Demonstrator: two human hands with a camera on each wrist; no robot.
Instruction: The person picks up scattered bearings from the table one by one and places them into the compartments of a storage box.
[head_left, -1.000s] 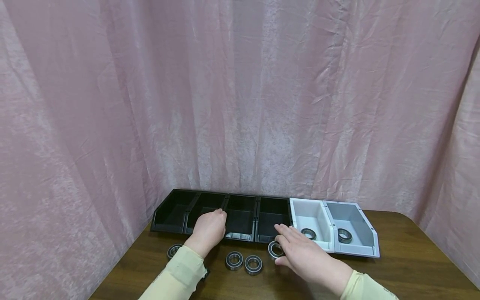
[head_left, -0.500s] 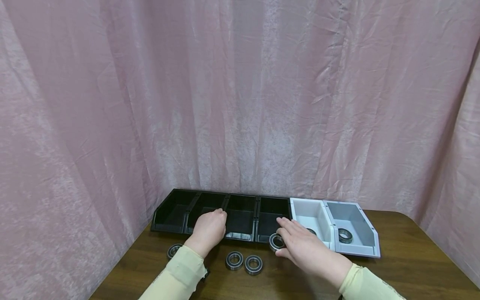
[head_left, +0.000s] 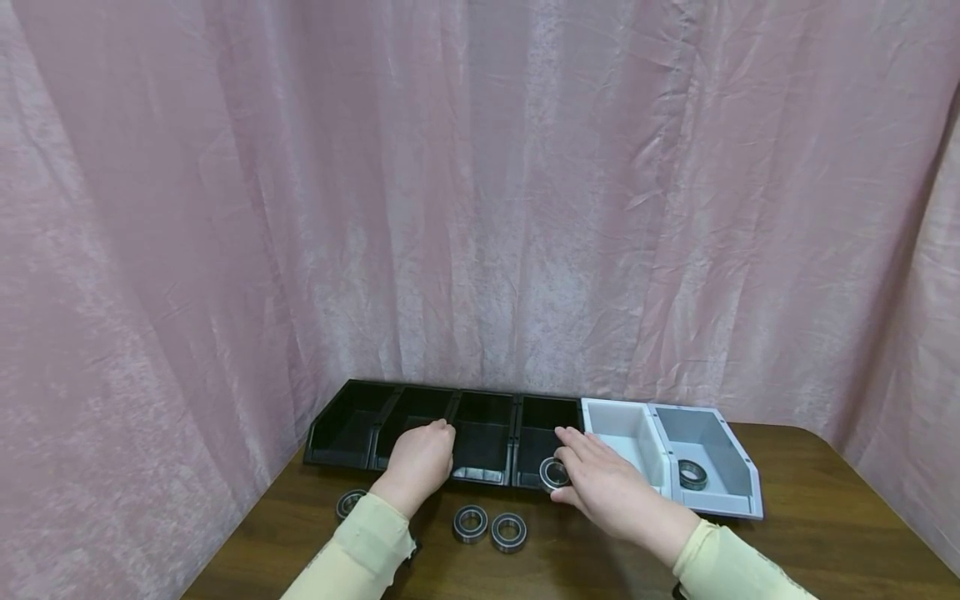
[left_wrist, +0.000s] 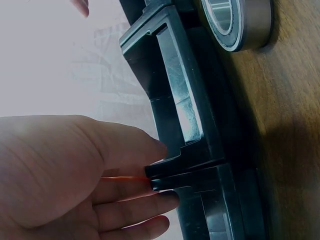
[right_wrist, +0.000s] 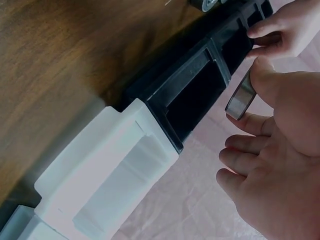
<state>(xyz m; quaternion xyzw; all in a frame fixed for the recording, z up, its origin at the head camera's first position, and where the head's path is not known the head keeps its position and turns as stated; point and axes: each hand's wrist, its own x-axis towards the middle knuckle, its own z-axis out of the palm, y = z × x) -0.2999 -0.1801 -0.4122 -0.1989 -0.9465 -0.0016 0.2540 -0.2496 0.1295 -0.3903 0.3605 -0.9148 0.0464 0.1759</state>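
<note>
My right hand (head_left: 611,492) pinches a ball bearing (head_left: 554,474) between thumb and forefinger, its other fingers extended. In the right wrist view this bearing (right_wrist: 241,100) shows edge-on, above the black bins. It overlaps the front of the rightmost black bin (head_left: 550,433) in the head view. My left hand (head_left: 418,462) grips the black bins' edge where two of them meet; in the left wrist view the thumb lies on one side of that divider (left_wrist: 187,175) and fingers on the other. Two bearings (head_left: 470,524) (head_left: 509,532) lie flat on the table between my hands.
A white bin (head_left: 622,437) and a grey bin (head_left: 712,433) continue the row to the right. The grey one holds a bearing (head_left: 692,475). Another bearing (head_left: 350,503) lies left of my left forearm, partly covered. A pink curtain (head_left: 480,208) hangs behind the wooden table (head_left: 810,508).
My right hand has lifted the bearing away from the table and moved it forward to the rightmost black bin's front. It now hides the bearing in the white bin. The left hand stays put.
</note>
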